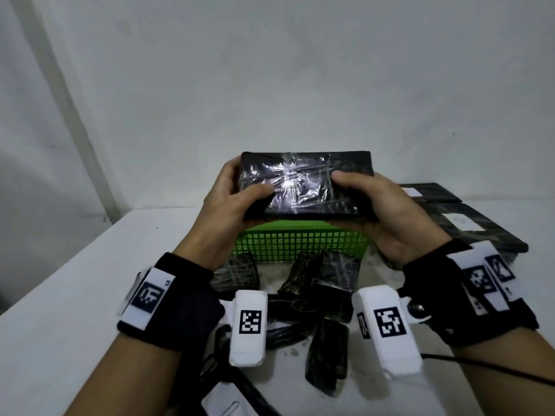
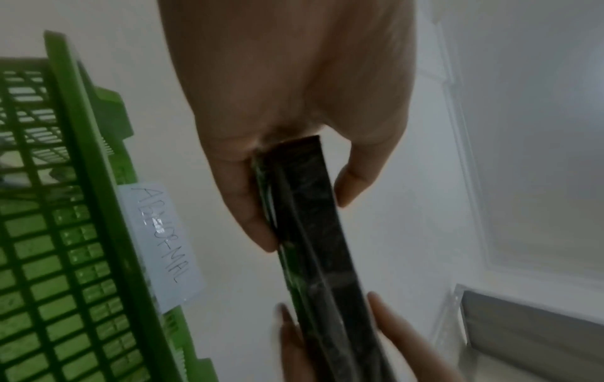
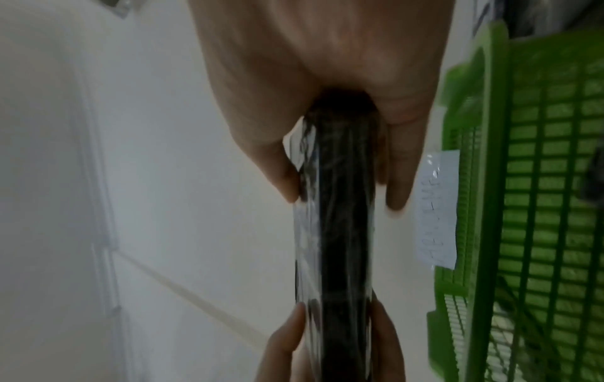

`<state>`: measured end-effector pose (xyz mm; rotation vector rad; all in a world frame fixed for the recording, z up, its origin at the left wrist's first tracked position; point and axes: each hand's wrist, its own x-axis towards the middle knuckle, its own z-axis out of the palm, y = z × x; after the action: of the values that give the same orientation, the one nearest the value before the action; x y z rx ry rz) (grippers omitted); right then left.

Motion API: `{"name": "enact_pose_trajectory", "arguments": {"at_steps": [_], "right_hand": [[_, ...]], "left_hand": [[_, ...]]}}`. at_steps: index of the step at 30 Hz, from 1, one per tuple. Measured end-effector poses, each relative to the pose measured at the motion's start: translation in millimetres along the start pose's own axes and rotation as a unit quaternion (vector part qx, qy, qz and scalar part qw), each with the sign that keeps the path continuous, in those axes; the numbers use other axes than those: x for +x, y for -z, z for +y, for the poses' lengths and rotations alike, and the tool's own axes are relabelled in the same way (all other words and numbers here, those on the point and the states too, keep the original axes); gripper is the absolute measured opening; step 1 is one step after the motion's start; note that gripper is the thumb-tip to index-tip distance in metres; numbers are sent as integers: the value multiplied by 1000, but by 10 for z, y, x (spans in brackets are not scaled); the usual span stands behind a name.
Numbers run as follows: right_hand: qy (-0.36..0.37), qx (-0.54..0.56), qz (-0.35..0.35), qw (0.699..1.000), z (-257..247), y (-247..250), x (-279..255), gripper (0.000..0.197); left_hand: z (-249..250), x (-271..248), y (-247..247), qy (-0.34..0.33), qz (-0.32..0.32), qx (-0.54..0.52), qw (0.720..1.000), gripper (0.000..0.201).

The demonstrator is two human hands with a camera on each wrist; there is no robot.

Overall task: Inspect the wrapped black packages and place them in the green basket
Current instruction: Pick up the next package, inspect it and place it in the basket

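Gripping one package (image 1: 306, 187), two hands, one basket (image 1: 300, 241)

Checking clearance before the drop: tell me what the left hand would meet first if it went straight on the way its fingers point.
Probably the right hand: the left hand points along the black package it grips.

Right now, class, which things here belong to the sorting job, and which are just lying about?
Belong:
held package, gripped by left hand and right hand
green basket
loose wrapped packages

Lying about:
black cable
white table
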<state>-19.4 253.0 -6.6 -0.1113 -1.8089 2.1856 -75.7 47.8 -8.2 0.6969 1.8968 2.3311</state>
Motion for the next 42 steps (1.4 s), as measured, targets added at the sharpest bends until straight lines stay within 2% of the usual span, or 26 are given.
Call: {"name": "enact_pose_trajectory", "arguments": {"at_steps": [4, 8, 11, 15, 17, 19, 20, 22, 24, 26, 31, 32, 34, 36, 37, 40, 42], "right_hand": [[81, -37, 23, 996, 1, -8, -39, 40], [120, -70, 21, 990, 4, -22, -38, 47], [129, -107, 9, 986, -48, 32, -58, 45], [104, -202, 3, 974, -73, 89, -116, 61], [41, -183, 9, 982, -100, 39, -150, 66], [-13, -109, 17, 994, -127, -17, -162, 67], [-12, -70, 25, 997, -126, -34, -160, 56], [28, -42, 40, 998, -103, -60, -148, 25], [71, -53, 45, 995, -73, -74, -134, 15], [103, -70, 40, 991, -61, -81, -131, 19], [131, -80, 20, 988, -101, -15, -125, 21], [145, -82, 14, 986, -114, 6, -128, 25], [187, -100, -8, 977, -137, 47, -131, 34], [216, -147, -41, 965, -159, 59, -159, 40], [217, -166, -48, 961, -159, 58, -161, 45], [159, -171, 19, 972, -144, 69, -121, 69], [133, -184, 66, 972, -133, 75, -105, 71]], "left_hand": [[-48, -11, -14, -19, 30, 60, 998, 67], [-62, -5, -4, -64, 42, 87, 993, 74], [-91, -12, -5, -64, 53, 176, 981, 87], [-129, -33, -55, -100, 93, 268, 954, 53], [-121, -52, -76, -130, 88, 281, 947, 58], [-79, -70, -73, -153, 60, 266, 950, 63], [-57, -74, -71, -151, 44, 240, 958, 61], [-35, -68, -68, -124, 34, 163, 978, 46], [-30, -59, -64, -100, 53, 97, 989, 35], [-39, -49, -74, -105, 70, 86, 988, 36], [-27, -49, -110, -100, 60, 98, 988, 40], [-17, -51, -115, -80, 56, 108, 989, 41], [-6, -37, -107, 7, 59, 125, 990, 43], [-17, -29, -99, 95, 39, 67, 992, 50], [-19, -34, -97, 111, 32, 25, 993, 51], [-22, -34, -99, 78, 46, -44, 995, 45], [-23, -21, -125, 44, 40, -44, 997, 50]]}}
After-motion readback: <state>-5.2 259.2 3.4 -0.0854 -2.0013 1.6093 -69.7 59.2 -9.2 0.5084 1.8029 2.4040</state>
